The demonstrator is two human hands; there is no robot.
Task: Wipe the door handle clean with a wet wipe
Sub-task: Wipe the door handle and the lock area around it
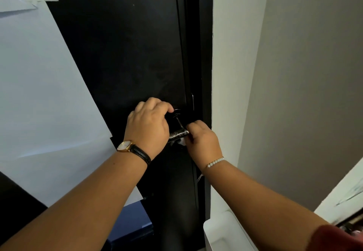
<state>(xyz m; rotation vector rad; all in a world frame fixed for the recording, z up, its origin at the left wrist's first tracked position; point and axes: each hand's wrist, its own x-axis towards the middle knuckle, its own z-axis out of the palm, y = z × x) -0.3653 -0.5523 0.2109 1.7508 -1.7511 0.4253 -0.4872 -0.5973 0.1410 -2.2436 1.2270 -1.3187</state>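
A dark, patterned metal door handle [178,133] sticks out of the black door [121,54] at mid-height. My left hand [148,126], with a watch on its wrist, is wrapped over the handle's left part. My right hand [202,140], with a bead bracelet, is closed at the handle's right end. A small white bit of wet wipe [181,142] shows just under the handle, by my right fingers. Most of the wipe is hidden by that hand.
Large white paper sheets [49,93] are taped over the door's left side. A white wall edge [225,93] and grey wall stand right of the door frame. A white box-like object [225,233] sits low on the right, beside my right forearm.
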